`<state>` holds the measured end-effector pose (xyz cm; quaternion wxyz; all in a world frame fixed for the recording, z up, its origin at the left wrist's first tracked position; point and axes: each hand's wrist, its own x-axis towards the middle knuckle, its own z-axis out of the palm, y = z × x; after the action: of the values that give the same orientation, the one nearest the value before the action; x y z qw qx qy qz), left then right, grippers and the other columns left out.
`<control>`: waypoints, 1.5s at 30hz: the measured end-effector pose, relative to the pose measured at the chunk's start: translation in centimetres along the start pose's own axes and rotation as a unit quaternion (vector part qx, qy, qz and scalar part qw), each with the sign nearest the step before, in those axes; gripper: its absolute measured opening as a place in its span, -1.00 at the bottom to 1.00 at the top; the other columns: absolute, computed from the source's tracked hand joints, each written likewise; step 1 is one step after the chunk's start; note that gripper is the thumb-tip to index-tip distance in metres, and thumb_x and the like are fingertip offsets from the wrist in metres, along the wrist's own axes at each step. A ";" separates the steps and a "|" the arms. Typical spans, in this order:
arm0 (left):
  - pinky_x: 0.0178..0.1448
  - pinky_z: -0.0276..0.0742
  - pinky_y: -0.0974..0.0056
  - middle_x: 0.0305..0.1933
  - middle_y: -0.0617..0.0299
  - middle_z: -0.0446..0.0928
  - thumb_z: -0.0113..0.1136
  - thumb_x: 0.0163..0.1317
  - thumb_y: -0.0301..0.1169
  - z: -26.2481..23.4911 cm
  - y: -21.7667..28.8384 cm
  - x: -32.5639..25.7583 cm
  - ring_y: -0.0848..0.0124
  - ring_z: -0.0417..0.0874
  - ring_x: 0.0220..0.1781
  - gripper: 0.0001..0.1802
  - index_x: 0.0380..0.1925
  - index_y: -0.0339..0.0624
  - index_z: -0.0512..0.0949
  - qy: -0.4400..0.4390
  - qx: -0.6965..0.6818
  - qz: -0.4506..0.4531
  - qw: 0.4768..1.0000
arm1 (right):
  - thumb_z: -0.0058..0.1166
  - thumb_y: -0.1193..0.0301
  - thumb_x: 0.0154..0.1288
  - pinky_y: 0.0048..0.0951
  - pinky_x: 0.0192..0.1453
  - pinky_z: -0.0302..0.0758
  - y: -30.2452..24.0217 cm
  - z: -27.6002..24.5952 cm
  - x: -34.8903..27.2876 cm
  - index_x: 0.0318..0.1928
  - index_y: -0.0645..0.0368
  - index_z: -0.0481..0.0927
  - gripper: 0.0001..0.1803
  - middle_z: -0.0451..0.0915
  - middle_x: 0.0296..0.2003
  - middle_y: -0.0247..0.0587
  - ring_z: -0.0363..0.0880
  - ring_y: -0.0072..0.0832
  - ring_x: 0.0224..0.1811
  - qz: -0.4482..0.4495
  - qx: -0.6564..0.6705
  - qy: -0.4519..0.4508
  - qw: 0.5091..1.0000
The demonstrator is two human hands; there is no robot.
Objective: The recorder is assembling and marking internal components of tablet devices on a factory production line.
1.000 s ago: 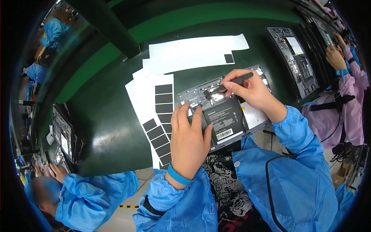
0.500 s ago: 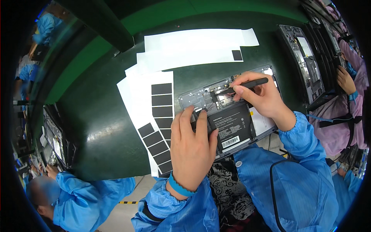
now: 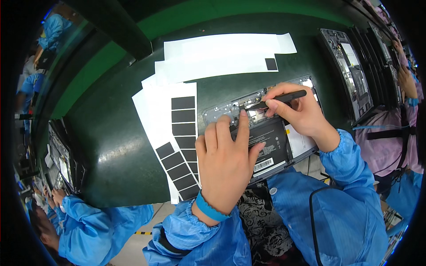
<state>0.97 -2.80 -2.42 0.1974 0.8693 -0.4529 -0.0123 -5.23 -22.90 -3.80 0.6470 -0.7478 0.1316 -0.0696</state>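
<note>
An opened laptop base (image 3: 214,116) lies on the green table in front of me, its inner boards showing above a black battery (image 3: 276,142). My left hand (image 3: 224,155) rests over its left part, fingers stretched out. The left index fingertip presses a small dark patch (image 3: 242,107) on the inner boards. Black tweezers (image 3: 293,95) are pinched in my right hand (image 3: 307,116), slanting down left with the tips close to that fingertip. Whether the tips hold anything is too small to tell. My left palm and fingers hide part of the base and battery.
White sheets with rows of black rectangular stickers (image 3: 183,116) lie left of the base. More white strips (image 3: 217,46) lie behind it. Several opened laptop bases (image 3: 348,71) stand at the right, others (image 3: 62,155) at the far left. Co-workers in blue (image 3: 102,226) and pink (image 3: 386,150) work on both sides.
My left hand has shifted up and right, and its index fingertip has come onto the dark patch beside the tweezer tips. My right hand has barely moved.
</note>
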 end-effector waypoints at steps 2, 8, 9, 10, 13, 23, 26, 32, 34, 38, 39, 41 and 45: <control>0.05 0.33 0.11 -0.01 -0.01 0.37 0.33 0.12 -0.11 0.2 0.2 0.1 0.12 0.42 0.01 -0.33 0.16 -0.29 0.47 0.002 0.013 0.009 1.000 | 0.15 0.49 0.32 -0.61 -0.20 0.53 -0.1 0.1 0.1 -0.17 0.32 0.61 -0.85 0.62 -0.33 -0.26 0.59 -0.62 -0.30 -0.002 -0.006 -0.006 1.000; 0.03 0.34 0.15 -0.10 0.08 0.39 0.31 0.07 -0.04 0.9 1.5 0.4 0.20 0.42 -0.05 -0.25 0.12 -0.42 0.47 -0.005 0.064 0.008 0.998 | 0.15 0.49 0.32 -0.60 -0.20 0.52 -0.2 0.2 0.1 -0.16 0.33 0.60 -0.85 0.62 -0.34 -0.27 0.59 -0.63 -0.31 0.010 0.002 0.003 1.000; 0.01 0.35 0.17 -0.13 0.10 0.39 0.31 0.06 -0.03 1.2 1.7 0.5 0.22 0.41 -0.08 -0.23 0.11 -0.47 0.47 -0.007 0.083 0.017 0.996 | 0.15 0.49 0.33 -0.60 -0.21 0.53 -0.2 0.2 0.1 -0.16 0.33 0.60 -0.84 0.62 -0.34 -0.27 0.59 -0.63 -0.31 0.012 0.000 0.004 1.000; 0.00 0.35 0.18 -0.17 0.12 0.39 0.31 0.04 -0.03 1.4 1.8 0.6 0.25 0.41 -0.11 -0.20 0.10 -0.53 0.46 -0.009 0.101 0.026 0.994 | 0.15 0.48 0.33 -0.59 -0.21 0.53 -0.2 0.2 0.1 -0.16 0.33 0.60 -0.84 0.62 -0.35 -0.27 0.60 -0.63 -0.31 0.014 -0.002 0.006 1.000; -0.03 0.36 0.20 -0.20 0.14 0.38 0.31 0.04 -0.04 1.4 1.6 0.8 0.27 0.40 -0.17 -0.20 0.08 -0.59 0.45 -0.011 0.089 0.038 0.995 | 0.14 0.45 0.34 -0.58 -0.21 0.54 -0.8 0.1 0.5 -0.17 0.33 0.60 -0.83 0.62 -0.35 -0.26 0.60 -0.62 -0.34 0.043 0.015 -0.008 0.999; -0.08 0.37 0.24 -0.20 0.14 0.40 0.31 0.05 -0.05 1.9 2.3 0.9 0.29 0.42 -0.18 -0.24 0.04 -0.58 0.48 0.008 0.122 0.045 0.991 | 0.10 0.42 0.38 -0.54 -0.15 0.58 -1.3 -0.7 0.8 -0.16 0.33 0.57 -0.81 0.65 -0.34 -0.19 0.69 -0.53 -0.30 0.032 0.020 -0.022 0.999; -0.09 0.37 0.25 -0.21 0.14 0.40 0.30 0.09 -0.06 1.9 2.2 1.0 0.29 0.42 -0.19 -0.26 0.06 -0.54 0.47 0.021 0.105 0.021 0.994 | 0.09 0.41 0.39 -0.52 -0.14 0.59 -0.7 -1.0 1.1 -0.17 0.35 0.56 -0.80 0.65 -0.33 -0.15 0.71 -0.49 -0.28 0.041 0.057 -0.003 0.998; -0.12 0.33 0.22 -0.22 0.14 0.36 0.26 0.13 -0.03 1.8 1.8 1.0 0.26 0.40 -0.18 -0.27 0.14 -0.42 0.44 0.017 0.108 -0.003 0.994 | 0.08 0.42 0.39 -0.49 -0.13 0.60 -0.2 -1.0 0.9 -0.19 0.36 0.55 -0.80 0.64 -0.34 -0.15 0.73 -0.37 -0.24 0.054 0.115 0.025 0.992; -0.08 0.26 0.15 -0.22 0.13 0.35 0.25 0.15 -0.01 1.6 1.3 0.8 0.22 0.37 -0.17 -0.29 0.14 -0.35 0.47 0.024 0.056 -0.014 0.998 | 0.08 0.41 0.39 -0.47 -0.12 0.60 0.1 -1.1 0.9 -0.19 0.35 0.54 -0.80 0.64 -0.35 -0.11 0.72 -0.34 -0.25 0.034 0.137 0.019 0.990; -0.04 0.18 0.10 -0.24 0.13 0.33 0.23 0.18 -0.01 1.2 -0.2 0.4 0.21 0.35 -0.16 -0.35 0.14 -0.25 0.51 0.050 0.031 -0.020 0.998 | 0.06 0.40 0.40 -0.43 -0.09 0.60 0.8 -1.4 0.7 -0.19 0.34 0.54 -0.80 0.64 -0.36 -0.05 0.72 -0.35 -0.27 0.007 0.195 0.036 0.980; -0.02 0.15 0.08 -0.24 0.14 0.33 0.22 0.19 0.00 1.4 -0.7 0.3 0.22 0.34 -0.15 -0.37 0.13 -0.21 0.53 0.063 -0.006 -0.010 0.998 | 0.06 0.39 0.39 -0.46 -0.11 0.59 0.7 -1.7 0.8 -0.19 0.33 0.54 -0.79 0.64 -0.37 -0.04 0.70 -0.38 -0.33 0.004 0.191 0.028 0.981; -0.06 0.19 0.11 -0.28 0.15 0.32 0.25 0.19 -0.07 0.9 -1.7 0.0 0.23 0.34 -0.19 -0.44 0.11 -0.17 0.55 0.090 -0.055 0.018 0.994 | 0.05 0.39 0.39 -0.48 -0.14 0.59 0.1 -1.7 1.0 -0.19 0.33 0.54 -0.79 0.64 -0.38 -0.05 0.68 -0.41 -0.37 0.001 0.206 0.016 0.978; -0.09 0.44 0.19 -0.22 0.09 0.44 0.30 0.16 -0.34 -2.9 -4.0 -3.7 0.17 0.48 -0.19 -0.55 0.08 -0.18 0.57 0.054 -0.186 0.032 0.981 | 0.04 0.40 0.37 -0.53 -0.29 0.59 -2.7 0.4 0.9 -0.22 0.32 0.57 -0.80 0.64 -0.40 -0.08 0.62 -0.52 -0.45 -0.036 0.143 0.062 0.987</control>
<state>2.55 3.14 -1.73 0.3799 0.8017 -0.4594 -0.0429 -3.93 -22.48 -1.24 0.7349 -0.6460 0.1334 -0.1574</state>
